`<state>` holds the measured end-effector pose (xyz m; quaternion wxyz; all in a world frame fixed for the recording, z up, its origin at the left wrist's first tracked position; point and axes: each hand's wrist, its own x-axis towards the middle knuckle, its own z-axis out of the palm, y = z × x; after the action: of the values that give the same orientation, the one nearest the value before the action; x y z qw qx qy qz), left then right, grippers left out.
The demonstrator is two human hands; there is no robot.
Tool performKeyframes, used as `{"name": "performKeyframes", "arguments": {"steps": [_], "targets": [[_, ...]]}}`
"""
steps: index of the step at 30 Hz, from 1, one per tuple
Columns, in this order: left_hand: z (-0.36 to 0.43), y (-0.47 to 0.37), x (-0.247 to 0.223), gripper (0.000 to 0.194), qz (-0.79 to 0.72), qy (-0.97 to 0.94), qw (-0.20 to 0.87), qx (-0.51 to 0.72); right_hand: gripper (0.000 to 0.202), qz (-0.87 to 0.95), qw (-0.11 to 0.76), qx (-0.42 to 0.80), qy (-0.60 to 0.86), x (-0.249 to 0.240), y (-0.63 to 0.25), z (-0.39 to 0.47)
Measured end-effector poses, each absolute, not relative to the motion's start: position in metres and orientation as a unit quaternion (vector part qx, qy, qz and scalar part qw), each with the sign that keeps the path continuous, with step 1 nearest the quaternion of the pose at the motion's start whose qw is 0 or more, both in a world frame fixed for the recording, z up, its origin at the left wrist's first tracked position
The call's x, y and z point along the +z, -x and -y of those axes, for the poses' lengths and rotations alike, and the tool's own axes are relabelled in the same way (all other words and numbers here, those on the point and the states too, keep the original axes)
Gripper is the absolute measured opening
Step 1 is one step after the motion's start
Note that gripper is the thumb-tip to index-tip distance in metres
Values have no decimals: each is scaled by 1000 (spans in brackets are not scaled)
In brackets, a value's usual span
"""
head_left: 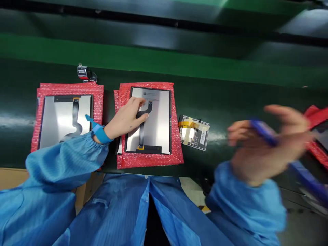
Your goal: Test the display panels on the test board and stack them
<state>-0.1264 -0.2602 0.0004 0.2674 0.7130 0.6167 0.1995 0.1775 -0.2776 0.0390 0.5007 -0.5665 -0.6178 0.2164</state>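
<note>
A silver display panel (pixel 159 126) lies on red bubble wrap (pixel 176 147) in the middle of the dark green table. My left hand (pixel 127 116), with a blue wrist strap, rests over the panel's left side, thumb and fingers apart around its black ribbon cable (pixel 147 110). At the right, my right hand (pixel 266 147) is raised over the table and blurred by motion. A blue pen-like object (pixel 263 132) crosses its fingers, held in the hand. Between the hands lies a small circuit board (pixel 194 132) with yellow tape and a label.
Another silver panel (pixel 55 119) with a black cable lies on red bubble wrap (pixel 98 102) at the left. Behind it stands a small metal counter (pixel 83 72). More red wrap (pixel 317 118) is at the far right edge. A blurred blue strip hangs near my right wrist.
</note>
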Motion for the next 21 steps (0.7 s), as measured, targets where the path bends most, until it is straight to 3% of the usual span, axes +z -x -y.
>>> {"name": "performKeyframes", "arguments": {"steps": [2,3,7,13,21], "targets": [[259,126,-5,47,-598,-716,294,209,23,596,531,362,482,20,-129,300],[259,127,-6,48,-591,-713,310,215,16,605,493,417,466,12,-107,308],[256,130,-5,43,-580,-685,376,232,25,617,381,520,452,-17,-59,318],[256,129,-11,33,-561,-678,402,254,39,668,378,417,486,-42,-54,317],[256,131,-14,26,-553,-673,416,263,36,720,349,374,469,-42,-53,321]]}}
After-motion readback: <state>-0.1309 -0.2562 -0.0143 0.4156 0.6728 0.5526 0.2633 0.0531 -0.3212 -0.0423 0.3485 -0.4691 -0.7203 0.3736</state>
